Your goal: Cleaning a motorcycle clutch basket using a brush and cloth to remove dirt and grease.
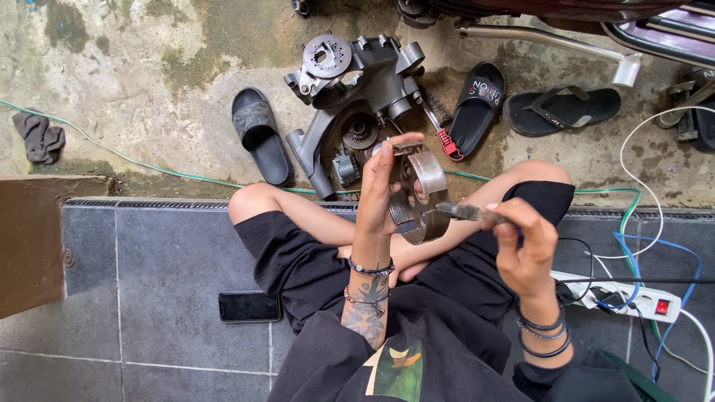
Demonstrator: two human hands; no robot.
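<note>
The left hand (381, 186) is gripping a round metal clutch part (418, 195) upright above the person's crossed legs — the right hand (525, 242) is pinching a small dirty brush (468, 213), its tip touching the part's rim.

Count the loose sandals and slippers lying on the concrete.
3: a grey slide left of the engine casing, a black slide right of it, a flip-flop farther right. Others may be hidden.
</note>
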